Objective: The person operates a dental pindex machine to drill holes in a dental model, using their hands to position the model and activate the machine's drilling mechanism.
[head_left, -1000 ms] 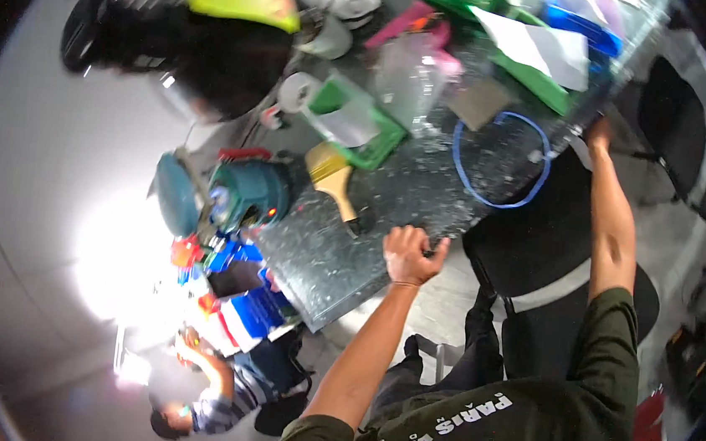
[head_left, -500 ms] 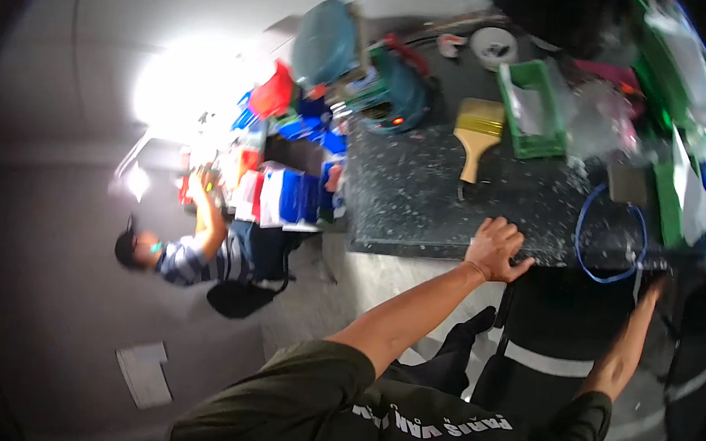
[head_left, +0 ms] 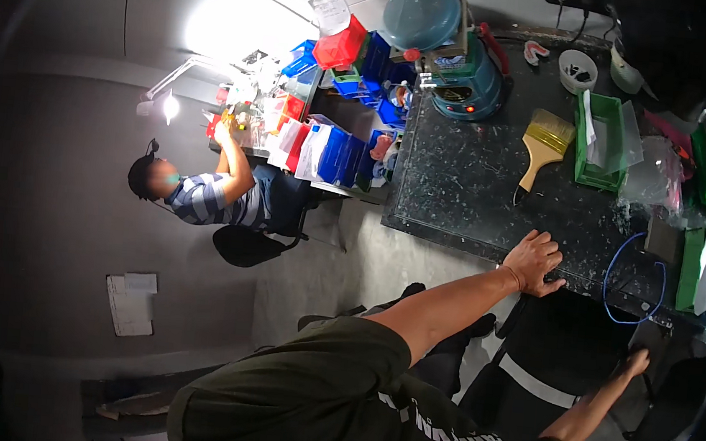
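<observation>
My left hand point(head_left: 534, 263) rests on the front edge of the speckled dark table point(head_left: 449, 178), fingers apart and slightly bent. Beyond it lie a wide paintbrush point(head_left: 544, 149) with a pale wooden handle and a green tray point(head_left: 594, 170) holding clear and white sheets. A blue cord loop point(head_left: 608, 276) lies to its right, partly over the edge. My right hand point(head_left: 636, 361) is lower, beside a black chair point(head_left: 560, 348), fingers curled; what they hold is too small to make out.
A seated co-worker point(head_left: 212, 200) works under a lamp point(head_left: 165, 107) at a bench with red and blue bins point(head_left: 342, 156). A blue-green machine point(head_left: 469, 88), white tub point(head_left: 577, 76) and more green trays point(head_left: 689, 267) are on my table. Another black chair point(head_left: 674, 391) stands right.
The view has swung round leftward, bringing the co-worker's bench higher in the picture. My left hand stays on the table edge; my right hand now appears lower, below the edge.
</observation>
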Available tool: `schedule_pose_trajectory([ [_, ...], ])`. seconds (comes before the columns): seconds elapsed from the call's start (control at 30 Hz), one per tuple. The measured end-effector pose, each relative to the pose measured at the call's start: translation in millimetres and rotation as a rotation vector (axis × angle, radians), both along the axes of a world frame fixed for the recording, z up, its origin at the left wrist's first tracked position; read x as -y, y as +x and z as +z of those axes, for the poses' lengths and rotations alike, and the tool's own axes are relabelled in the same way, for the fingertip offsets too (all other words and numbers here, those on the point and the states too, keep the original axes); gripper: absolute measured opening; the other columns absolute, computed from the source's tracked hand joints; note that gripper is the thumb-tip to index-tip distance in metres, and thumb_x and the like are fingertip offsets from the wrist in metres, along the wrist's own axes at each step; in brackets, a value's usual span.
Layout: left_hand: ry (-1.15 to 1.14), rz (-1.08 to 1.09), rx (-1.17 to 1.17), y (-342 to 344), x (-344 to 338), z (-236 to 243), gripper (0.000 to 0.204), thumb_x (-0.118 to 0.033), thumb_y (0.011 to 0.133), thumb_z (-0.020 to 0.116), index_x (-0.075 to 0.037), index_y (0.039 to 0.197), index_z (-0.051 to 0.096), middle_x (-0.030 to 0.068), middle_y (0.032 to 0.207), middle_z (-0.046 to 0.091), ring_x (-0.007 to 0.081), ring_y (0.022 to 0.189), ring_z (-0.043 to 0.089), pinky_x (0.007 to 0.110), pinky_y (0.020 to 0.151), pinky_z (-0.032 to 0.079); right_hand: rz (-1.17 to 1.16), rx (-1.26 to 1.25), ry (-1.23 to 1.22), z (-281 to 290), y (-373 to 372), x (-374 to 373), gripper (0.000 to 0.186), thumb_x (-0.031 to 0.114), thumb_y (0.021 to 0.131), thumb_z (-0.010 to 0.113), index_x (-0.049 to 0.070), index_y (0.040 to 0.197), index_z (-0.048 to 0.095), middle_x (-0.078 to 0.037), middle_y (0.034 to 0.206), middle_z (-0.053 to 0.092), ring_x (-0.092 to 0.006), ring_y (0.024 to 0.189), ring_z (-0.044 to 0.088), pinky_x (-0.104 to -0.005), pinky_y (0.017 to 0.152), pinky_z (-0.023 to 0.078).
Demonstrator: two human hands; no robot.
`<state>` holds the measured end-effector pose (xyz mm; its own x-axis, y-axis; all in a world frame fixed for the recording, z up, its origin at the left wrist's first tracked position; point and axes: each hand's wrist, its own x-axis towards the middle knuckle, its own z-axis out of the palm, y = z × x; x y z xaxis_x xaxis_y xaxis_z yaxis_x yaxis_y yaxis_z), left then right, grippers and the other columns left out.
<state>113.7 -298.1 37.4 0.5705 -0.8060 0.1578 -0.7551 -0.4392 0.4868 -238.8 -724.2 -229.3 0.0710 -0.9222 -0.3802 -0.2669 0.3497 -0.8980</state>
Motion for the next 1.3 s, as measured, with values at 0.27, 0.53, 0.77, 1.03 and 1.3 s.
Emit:
schedule_pose_trajectory([
  [0.27,0.018,0.015,-0.023,-1,-17,-1,0.047,-0.057,0.082,0.075,-0.011,0.078,0.067,0.0057,0.089,0.059,0.0265,0.100,0.054,0.044,0.092,0.043,0.101,-1.078,-0.477,170,-111,-302,0.036,0.034,0.095,0.067,0.014,0.124,0.071,-0.019,0.120,0.071,-0.0395,0.110,0.069,-0.0518,0.096,0.053],
  [0.53,-0.042,-0.120,-0.462,15,-28,26,0.046,-0.055,0.084,0.080,-0.010,0.082,0.071,0.0108,0.086,0.066,0.0312,0.093,0.064,0.046,0.087,0.050,-0.302,-1.281,-0.117,246,-79,-447,0.108,0.054,0.084,0.084,0.002,0.156,0.023,-0.044,0.161,0.015,-0.0588,0.146,0.030,-0.0720,0.112,0.032],
  [0.77,-0.124,0.041,-0.671,-12,-247,41,0.029,-0.031,0.089,0.085,-0.005,0.099,0.075,0.0108,0.090,0.074,0.0215,0.079,0.072,0.037,0.074,0.057,-0.860,-0.830,0.354,260,-89,-487,0.106,0.040,0.074,0.096,-0.012,0.146,0.038,-0.041,0.152,0.039,-0.0518,0.123,0.060,-0.0597,0.098,0.055],
  [1.03,-0.017,0.256,-0.612,86,-435,17,0.013,-0.022,0.087,0.083,-0.010,0.094,0.081,0.0073,0.081,0.079,0.0133,0.071,0.073,0.032,0.067,0.057,-0.710,-0.451,0.256,208,-138,-509,0.045,0.015,0.075,0.092,-0.009,0.109,0.076,-0.018,0.111,0.077,-0.0320,0.092,0.075,-0.0443,0.086,0.062],
  [1.3,-0.570,0.172,-0.111,227,-449,258,0.015,-0.001,0.094,0.074,-0.006,0.109,0.073,0.0001,0.097,0.072,0.0073,0.082,0.062,0.025,0.077,0.049,-0.738,-0.191,0.261,198,-195,-648,0.063,-0.014,0.074,0.080,0.003,0.133,0.067,-0.010,0.122,0.071,-0.0357,0.109,0.069,-0.0495,0.097,0.059],
])
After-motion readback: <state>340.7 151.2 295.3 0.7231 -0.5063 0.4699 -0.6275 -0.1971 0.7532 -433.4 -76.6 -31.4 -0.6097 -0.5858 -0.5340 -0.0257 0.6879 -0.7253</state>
